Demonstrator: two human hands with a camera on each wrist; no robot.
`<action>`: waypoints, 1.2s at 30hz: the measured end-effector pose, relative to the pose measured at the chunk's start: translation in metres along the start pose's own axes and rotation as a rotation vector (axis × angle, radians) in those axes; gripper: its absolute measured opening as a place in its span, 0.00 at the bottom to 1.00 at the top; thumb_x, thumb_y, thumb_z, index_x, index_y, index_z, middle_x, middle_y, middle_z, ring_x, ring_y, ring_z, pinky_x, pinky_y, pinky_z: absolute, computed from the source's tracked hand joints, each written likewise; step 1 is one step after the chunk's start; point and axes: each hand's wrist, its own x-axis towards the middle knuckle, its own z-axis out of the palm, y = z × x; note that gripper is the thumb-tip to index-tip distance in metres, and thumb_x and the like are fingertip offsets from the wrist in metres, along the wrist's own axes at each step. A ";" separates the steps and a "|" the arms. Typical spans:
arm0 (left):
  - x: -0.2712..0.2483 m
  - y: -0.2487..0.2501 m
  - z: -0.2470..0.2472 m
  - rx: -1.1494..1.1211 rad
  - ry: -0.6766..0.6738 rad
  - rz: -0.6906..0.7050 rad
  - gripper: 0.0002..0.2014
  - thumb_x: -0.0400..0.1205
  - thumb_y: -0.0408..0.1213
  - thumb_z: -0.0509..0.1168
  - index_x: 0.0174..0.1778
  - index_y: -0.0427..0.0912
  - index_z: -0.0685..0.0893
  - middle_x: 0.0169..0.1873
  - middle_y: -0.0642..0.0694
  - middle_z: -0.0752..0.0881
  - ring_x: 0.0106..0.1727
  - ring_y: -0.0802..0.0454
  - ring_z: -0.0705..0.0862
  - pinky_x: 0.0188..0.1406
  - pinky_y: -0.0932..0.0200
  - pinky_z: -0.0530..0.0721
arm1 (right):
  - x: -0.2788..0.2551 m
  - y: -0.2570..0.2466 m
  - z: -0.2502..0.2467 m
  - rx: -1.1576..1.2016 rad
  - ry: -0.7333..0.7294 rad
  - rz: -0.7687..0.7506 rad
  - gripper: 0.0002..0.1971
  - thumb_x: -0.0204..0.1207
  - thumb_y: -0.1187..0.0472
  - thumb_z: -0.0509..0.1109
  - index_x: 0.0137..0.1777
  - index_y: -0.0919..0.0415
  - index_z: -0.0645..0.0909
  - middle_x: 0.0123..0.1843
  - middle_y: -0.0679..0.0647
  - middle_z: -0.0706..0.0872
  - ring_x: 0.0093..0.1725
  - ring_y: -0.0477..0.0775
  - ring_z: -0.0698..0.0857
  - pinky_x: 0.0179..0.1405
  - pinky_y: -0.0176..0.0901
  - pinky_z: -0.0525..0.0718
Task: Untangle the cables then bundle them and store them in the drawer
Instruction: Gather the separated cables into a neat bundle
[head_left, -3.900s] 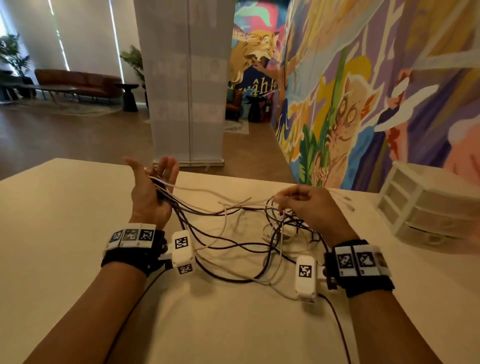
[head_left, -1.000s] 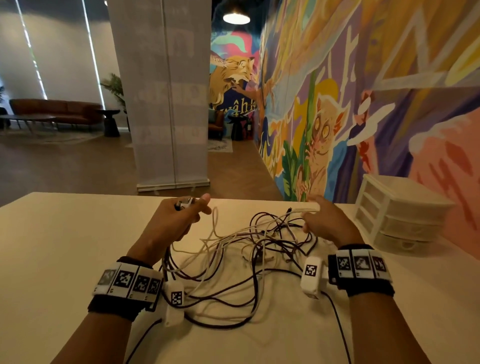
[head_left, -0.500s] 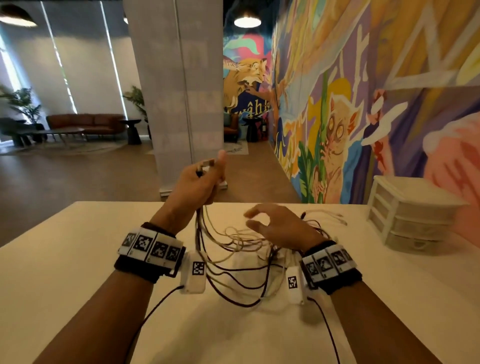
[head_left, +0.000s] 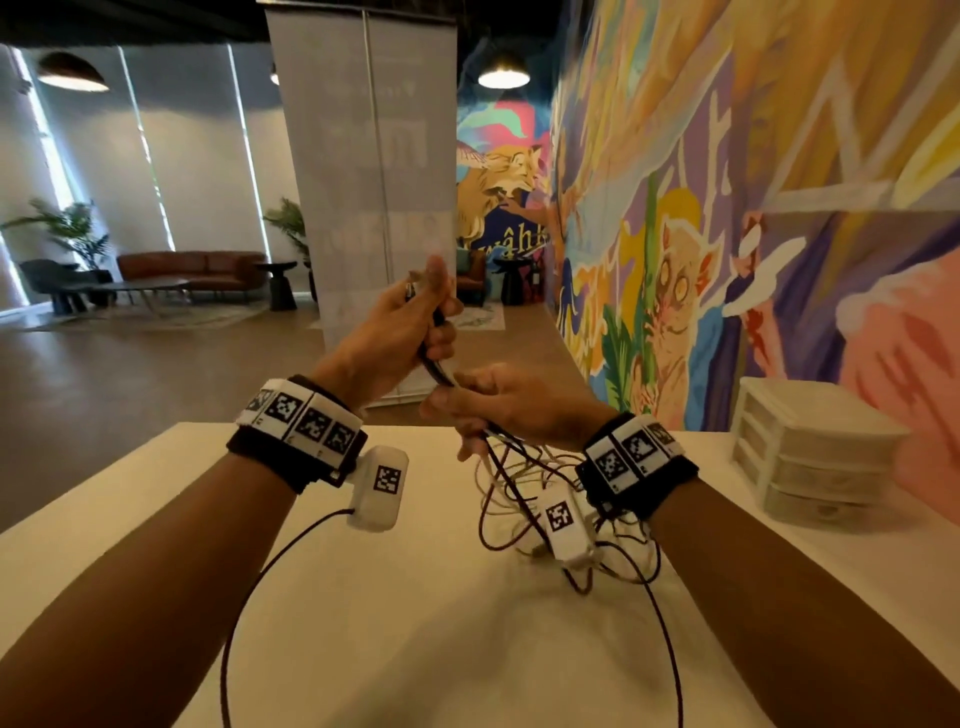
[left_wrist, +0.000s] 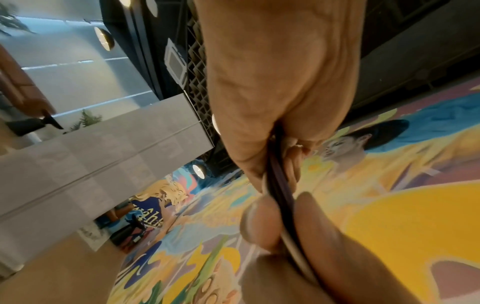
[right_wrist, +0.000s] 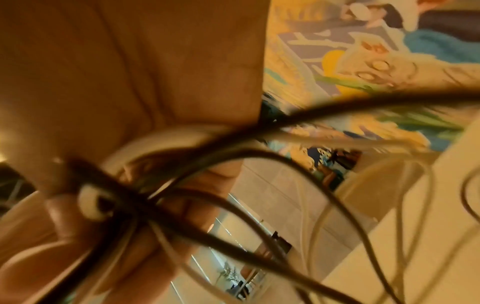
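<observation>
Cables (head_left: 524, 483) are hanging mid-frame over the desk (head_left: 415, 597), limp, light and snag-prone. I'm clenching my left grip (head_left: 410, 332) around their gathered ends and my right grip (head_left: 511, 408) just below.

left hand (left_wrist: 275, 98) – cables (left_wrist: 280, 197) pinched, mural behind

Looks like an office lounge or lobby: brown sofa (head_left: 192, 267) and potted plants (head_left: 67, 228) far left, pendant lamps (head_left: 503, 78) overhead, painted mural wall (head_left: 727, 208) right.
</observation>
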 end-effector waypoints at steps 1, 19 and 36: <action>0.005 0.003 -0.012 -0.029 0.091 0.008 0.15 0.94 0.54 0.57 0.51 0.48 0.79 0.38 0.51 0.77 0.30 0.57 0.70 0.31 0.62 0.73 | -0.001 0.000 -0.004 -0.061 -0.045 0.032 0.08 0.94 0.58 0.66 0.62 0.59 0.85 0.31 0.46 0.77 0.31 0.49 0.83 0.52 0.54 0.92; -0.046 -0.020 -0.130 -0.170 0.731 0.113 0.25 0.91 0.63 0.60 0.32 0.53 0.73 0.25 0.56 0.70 0.21 0.60 0.65 0.17 0.64 0.61 | -0.013 0.069 -0.153 -1.403 0.393 0.727 0.18 0.95 0.53 0.58 0.43 0.56 0.76 0.46 0.57 0.79 0.45 0.59 0.77 0.55 0.52 0.78; -0.060 -0.055 -0.067 0.111 0.479 0.150 0.26 0.92 0.62 0.56 0.44 0.41 0.76 0.28 0.50 0.71 0.28 0.56 0.68 0.27 0.63 0.73 | -0.007 0.084 -0.148 -1.104 0.133 0.802 0.13 0.86 0.52 0.76 0.67 0.55 0.85 0.71 0.59 0.82 0.63 0.60 0.84 0.72 0.57 0.81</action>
